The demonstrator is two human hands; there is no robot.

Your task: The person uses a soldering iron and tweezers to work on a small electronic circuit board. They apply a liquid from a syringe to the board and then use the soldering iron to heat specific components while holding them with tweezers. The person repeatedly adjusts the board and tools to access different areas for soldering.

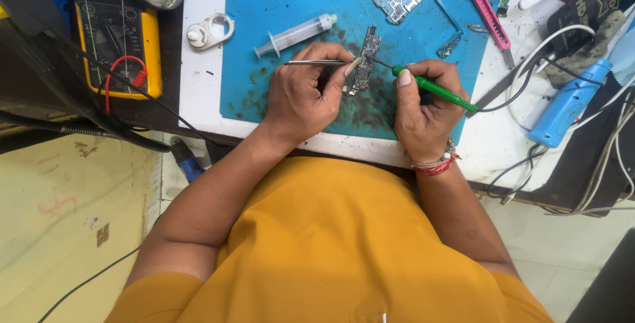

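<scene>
Circuit board (365,58) is lying on the blue work mat (264,5), between both hands. The left hand (305,94) is pinching metal tweezers (314,63) against its edge; the right hand (423,101) is gripping a green soldering iron (433,88), tip touching the board. A syringe (297,34) is resting nearby, a yellow multimeter (119,45) well apart.

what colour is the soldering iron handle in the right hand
Green, on the soldering iron in the right hand; head view.

Left hand (307,91) with tweezers (317,63) — right hand (423,108) with soldering iron (433,89) — over circuit board (366,58)
</scene>
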